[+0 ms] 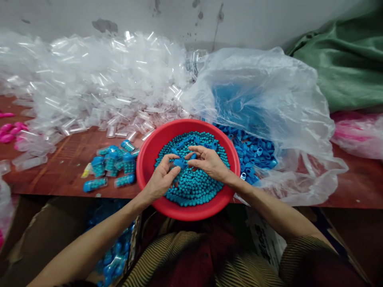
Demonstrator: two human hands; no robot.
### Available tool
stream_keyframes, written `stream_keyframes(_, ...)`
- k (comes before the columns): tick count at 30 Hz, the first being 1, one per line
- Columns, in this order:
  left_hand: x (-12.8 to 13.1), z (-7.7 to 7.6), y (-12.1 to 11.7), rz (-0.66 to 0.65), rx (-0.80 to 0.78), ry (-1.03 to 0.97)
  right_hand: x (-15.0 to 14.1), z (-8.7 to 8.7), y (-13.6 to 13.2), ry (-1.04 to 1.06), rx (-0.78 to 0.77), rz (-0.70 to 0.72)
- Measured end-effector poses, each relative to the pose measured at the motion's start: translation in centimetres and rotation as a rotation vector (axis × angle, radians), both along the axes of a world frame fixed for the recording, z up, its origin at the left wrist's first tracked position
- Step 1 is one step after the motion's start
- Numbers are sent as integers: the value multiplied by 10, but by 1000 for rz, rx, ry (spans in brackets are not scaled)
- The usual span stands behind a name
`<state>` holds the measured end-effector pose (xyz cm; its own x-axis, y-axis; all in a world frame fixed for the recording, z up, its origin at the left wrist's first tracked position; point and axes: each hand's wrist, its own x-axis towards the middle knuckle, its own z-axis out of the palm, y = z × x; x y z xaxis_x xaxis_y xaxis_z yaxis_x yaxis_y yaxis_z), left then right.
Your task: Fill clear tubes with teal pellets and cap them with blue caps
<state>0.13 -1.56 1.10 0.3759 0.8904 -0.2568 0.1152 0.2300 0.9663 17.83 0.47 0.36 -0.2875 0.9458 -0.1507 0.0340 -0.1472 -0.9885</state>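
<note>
Both hands are over a red basin (144, 159) holding many small turquoise beads (191, 185). My left hand (164, 175) is closed around a small clear tube, mostly hidden by the fingers, with a blue piece (179, 163) at its top. Between the thumb and fingers of my right hand (211, 162) is a small blue plastic cap (193, 156), close to the tube but apart from it. More blue caps (196, 139) lie on the beads at the basin's far side.
Left of the basin lie several bead-filled tubes with blue caps (112, 161). Behind them is a large heap of clear tubes (119, 87). To the right, loose blue caps (257, 153) spill from a clear plastic bag (287, 91). A box of blue-capped tubes (115, 255) sits below the table edge.
</note>
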Motion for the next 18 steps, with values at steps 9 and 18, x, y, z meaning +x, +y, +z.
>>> stream_keyframes(9,4,-3,-4,41,78,-24,-6,14,-14,-541,541,261)
stream_keyframes(18,16,-4,-8,81,109,-70,-23,2,-38,-910,738,178)
